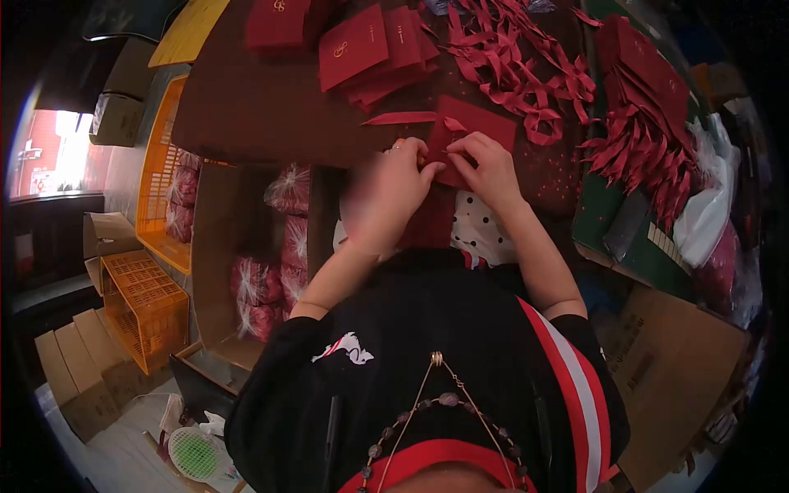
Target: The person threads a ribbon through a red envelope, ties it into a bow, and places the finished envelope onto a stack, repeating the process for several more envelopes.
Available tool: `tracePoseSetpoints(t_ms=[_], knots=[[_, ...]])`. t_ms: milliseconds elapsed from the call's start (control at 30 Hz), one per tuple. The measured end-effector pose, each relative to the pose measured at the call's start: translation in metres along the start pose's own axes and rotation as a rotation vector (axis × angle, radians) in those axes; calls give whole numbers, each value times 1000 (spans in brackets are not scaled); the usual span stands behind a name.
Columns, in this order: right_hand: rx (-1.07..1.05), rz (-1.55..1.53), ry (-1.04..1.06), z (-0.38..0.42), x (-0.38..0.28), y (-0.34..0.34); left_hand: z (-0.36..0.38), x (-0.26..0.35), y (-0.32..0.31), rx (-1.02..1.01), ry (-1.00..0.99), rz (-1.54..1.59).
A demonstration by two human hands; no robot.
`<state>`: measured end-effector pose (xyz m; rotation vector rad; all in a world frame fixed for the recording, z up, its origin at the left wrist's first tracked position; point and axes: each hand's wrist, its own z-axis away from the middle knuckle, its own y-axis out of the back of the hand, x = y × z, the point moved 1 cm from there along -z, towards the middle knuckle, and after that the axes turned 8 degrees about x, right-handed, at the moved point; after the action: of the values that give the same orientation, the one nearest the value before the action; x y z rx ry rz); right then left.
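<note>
A flat dark-red card (486, 123), possibly a folded bag, lies at the table's near edge in front of me. More dark-red material (429, 222) hangs below it over my lap. My left hand (396, 185) is at its left edge, fingers curled and thumb toward the card. Over the card my right hand (491, 168) pinches with thumb and forefinger; what is between the fingertips is too small to make out. A red ribbon (400, 118) runs out leftward above my left hand, and a short ribbon end (453, 124) shows on the card.
Red cards with gold print (353, 51) are stacked at the back. Loose red ribbons (514, 62) lie heaped behind the card. Ribboned red pieces (645, 107) pile up at right. On the left are a carton (215, 271) with bagged red bundles (293, 246) and orange crates (146, 300).
</note>
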<state>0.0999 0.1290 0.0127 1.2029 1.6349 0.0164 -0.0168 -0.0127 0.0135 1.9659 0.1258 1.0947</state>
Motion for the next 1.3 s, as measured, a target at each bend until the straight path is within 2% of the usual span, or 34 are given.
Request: tracePoseSetpoints(t_ms=[133, 233, 567, 667, 733, 800, 867, 933, 967, 1033, 1167, 1233, 1300], knots=[[24, 73, 62, 2, 3, -5, -8, 0, 10, -170, 58, 65], [35, 106, 104, 4, 5, -7, -12, -12, 13, -238, 8, 154], [32, 164, 170, 9, -10, -15, -9, -10, 9, -189, 97, 193], [28, 181, 169, 8, -12, -19, -4, -2, 7, -113, 91, 160], [25, 195, 176, 6, -14, -22, 1, 2, 5, -26, 15, 138], [25, 213, 182, 4, -13, -21, 1, 3, 8, -31, 24, 184], [22, 126, 60, 2, -12, -18, -4, -2, 11, -36, 32, 229], [73, 243, 135, -6, -20, -4, -12, -15, 12, -227, 14, 438], [126, 362, 207, -7, -22, 1, -14, -20, 12, -227, 15, 436], [124, 354, 171, -5, -16, 0, -18, -24, 12, -253, -40, 386], [45, 266, 87, -1, -7, -5, -20, -23, 6, -232, -103, 242], [29, 221, 63, 0, -4, -8, -19, -17, 6, -209, -129, 71], [9, 192, 21, 0, -1, -8, -19, -17, 4, -206, -139, 76]])
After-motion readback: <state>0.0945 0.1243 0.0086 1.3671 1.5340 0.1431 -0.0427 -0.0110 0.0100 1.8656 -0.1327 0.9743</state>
